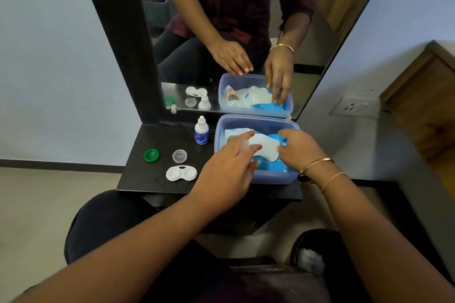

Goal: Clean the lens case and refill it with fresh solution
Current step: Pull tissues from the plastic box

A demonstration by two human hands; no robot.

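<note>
The white lens case (181, 173) lies open on the black shelf (142, 179), both cups uncovered. Its green cap (151, 155) and clear cap (179, 156) rest just behind it. A small white solution bottle (201, 131) with a blue label stands upright near the mirror. To the right sits a translucent blue plastic box (256, 120) holding white and blue packets (264, 146). My left hand (229, 167) reaches over the box's near rim, fingers spread on the packets. My right hand (299, 149) is inside the box, fingers curled on the packets' right side.
A tall black-framed mirror (246, 32) stands behind the shelf and reflects the hands, box and bottle. A wall socket (354, 106) is on the right wall, with a wooden cabinet (423, 106) beyond it. My knees are below the shelf's front edge.
</note>
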